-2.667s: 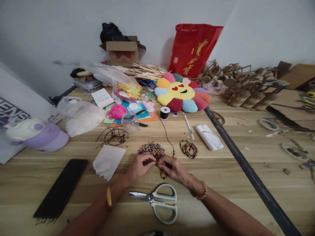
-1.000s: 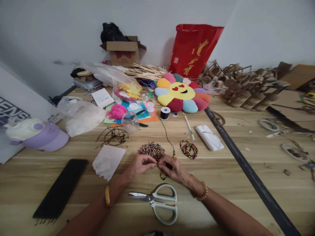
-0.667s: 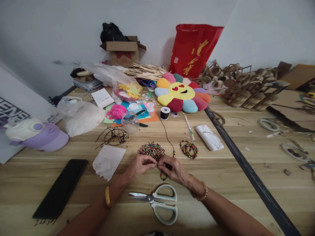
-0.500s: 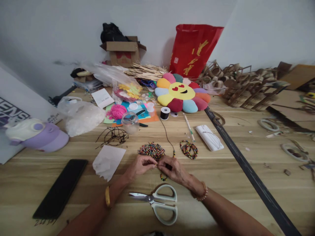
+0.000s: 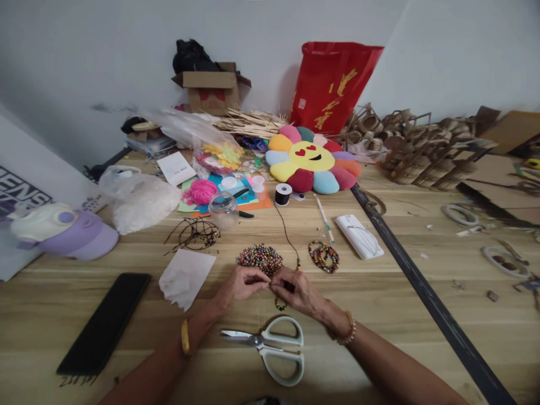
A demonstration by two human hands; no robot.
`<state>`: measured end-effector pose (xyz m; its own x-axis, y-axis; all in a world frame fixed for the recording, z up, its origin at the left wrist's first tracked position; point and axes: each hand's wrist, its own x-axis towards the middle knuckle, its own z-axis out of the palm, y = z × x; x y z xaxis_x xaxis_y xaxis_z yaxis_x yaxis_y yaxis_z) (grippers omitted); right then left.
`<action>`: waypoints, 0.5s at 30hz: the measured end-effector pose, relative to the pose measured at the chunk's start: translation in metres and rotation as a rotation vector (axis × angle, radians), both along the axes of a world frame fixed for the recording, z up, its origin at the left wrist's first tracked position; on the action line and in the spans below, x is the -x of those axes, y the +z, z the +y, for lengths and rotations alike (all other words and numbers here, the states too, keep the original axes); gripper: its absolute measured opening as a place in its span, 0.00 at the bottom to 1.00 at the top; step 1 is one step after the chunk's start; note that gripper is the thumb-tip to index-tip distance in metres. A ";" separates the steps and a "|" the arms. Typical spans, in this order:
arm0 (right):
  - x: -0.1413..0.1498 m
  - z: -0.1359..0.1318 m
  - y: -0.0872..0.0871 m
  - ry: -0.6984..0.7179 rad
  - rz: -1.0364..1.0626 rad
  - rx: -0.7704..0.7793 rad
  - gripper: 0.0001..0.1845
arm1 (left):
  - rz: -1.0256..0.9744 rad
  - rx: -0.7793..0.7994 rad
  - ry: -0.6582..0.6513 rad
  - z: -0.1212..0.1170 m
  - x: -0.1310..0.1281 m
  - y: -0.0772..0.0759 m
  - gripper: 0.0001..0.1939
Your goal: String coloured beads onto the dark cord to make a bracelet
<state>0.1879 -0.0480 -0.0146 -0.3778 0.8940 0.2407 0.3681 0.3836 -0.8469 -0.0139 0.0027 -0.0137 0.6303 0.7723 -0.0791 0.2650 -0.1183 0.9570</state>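
Note:
My left hand (image 5: 241, 286) pinches a tiny yellowish bead (image 5: 268, 283) between thumb and forefinger. Its fingertips meet those of my right hand (image 5: 300, 291), which is closed on a dark cord strung with beads; the cord's end is hidden by the fingers. A loop of the beaded cord (image 5: 280, 305) hangs below the right hand, and more of it runs up to a black spool (image 5: 283, 194). Just beyond my fingers lies a heap of multicoloured beads (image 5: 259, 257). Coiled bead strands (image 5: 324, 257) rest to the right. Scissors (image 5: 265, 341) lie partly open nearer to me.
A black phone (image 5: 103, 324) and crumpled white paper (image 5: 187, 278) are at left, with tangled dark cords (image 5: 194, 233) behind. A glass jar (image 5: 223, 210), pink yarn (image 5: 201, 192) and a flower cushion (image 5: 311, 158) stand farther back. A white power bank (image 5: 359, 236) lies right, beside a dark strip (image 5: 422, 292).
Both hands stay together in nearly the same place, with only a very slight shift at the fingertips. Everything else on the table is unmoved.

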 end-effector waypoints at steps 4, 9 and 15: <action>0.001 0.000 0.000 0.000 0.012 -0.003 0.08 | 0.008 -0.015 0.001 -0.001 -0.001 0.002 0.08; 0.001 0.000 0.000 -0.012 0.003 -0.003 0.09 | 0.029 -0.040 0.005 -0.003 -0.002 0.002 0.07; 0.001 0.000 -0.001 -0.018 0.041 0.038 0.11 | -0.021 0.002 0.009 -0.003 -0.003 -0.005 0.05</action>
